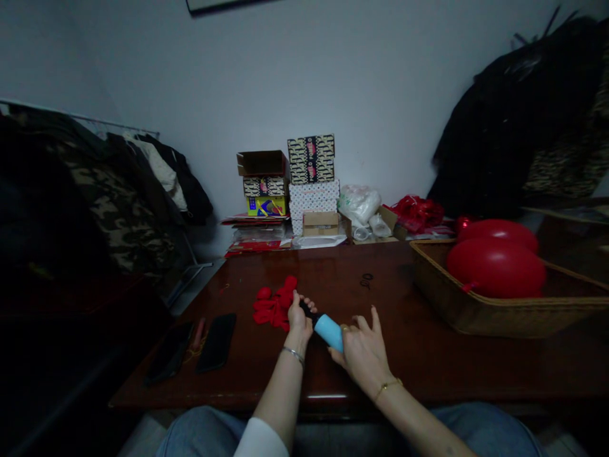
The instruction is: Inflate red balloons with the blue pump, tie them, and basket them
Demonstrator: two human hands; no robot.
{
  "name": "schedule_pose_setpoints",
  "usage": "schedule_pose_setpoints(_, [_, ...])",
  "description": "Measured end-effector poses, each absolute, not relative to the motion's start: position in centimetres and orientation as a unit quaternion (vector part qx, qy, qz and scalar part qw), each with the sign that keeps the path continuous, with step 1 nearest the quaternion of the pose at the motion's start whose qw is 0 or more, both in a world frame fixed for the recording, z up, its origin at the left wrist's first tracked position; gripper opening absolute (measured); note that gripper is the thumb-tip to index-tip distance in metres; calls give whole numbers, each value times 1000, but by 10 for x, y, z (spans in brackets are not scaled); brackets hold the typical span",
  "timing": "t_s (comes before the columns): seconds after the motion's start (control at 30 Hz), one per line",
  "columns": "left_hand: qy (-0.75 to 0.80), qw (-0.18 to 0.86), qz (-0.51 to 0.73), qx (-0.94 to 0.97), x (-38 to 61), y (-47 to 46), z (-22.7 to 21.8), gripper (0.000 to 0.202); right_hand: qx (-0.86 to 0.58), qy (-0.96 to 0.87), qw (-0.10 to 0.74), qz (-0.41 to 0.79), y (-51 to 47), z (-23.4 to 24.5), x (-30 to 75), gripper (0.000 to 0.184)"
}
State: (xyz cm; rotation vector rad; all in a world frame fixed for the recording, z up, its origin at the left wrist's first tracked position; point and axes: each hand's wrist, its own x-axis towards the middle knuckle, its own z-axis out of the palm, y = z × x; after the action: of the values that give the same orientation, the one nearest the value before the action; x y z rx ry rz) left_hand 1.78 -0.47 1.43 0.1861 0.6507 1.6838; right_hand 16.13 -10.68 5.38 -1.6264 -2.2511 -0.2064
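Note:
A hand-held balloon pump with a light blue barrel (329, 332) and a black front end slants across the middle of the table. My left hand (299, 318) is closed around the black end; a red balloon seems to be at its fingertips, but the exact contact is hidden. The blue barrel's rear lies in my right hand (364, 349), whose thumb and some fingers wrap it while the index finger points away. Just beyond my left hand, several uninflated red balloons (271, 311) lie in a loose pile.
Two inflated red balloons (497, 266) fill part of a wicker basket (514, 324) on the right. Black scissors (366, 280) lie mid-table. At the left are two dark phones, one a black phone (216, 341). Stacked boxes (314, 206) and plastic bags (360, 206) stand along the wall.

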Motion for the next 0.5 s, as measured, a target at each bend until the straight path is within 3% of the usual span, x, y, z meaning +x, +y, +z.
schedule_pose_setpoints(0.5, [307, 598, 736, 78, 1, 9, 19, 27, -580, -789, 191, -72, -141, 42, 201, 37])
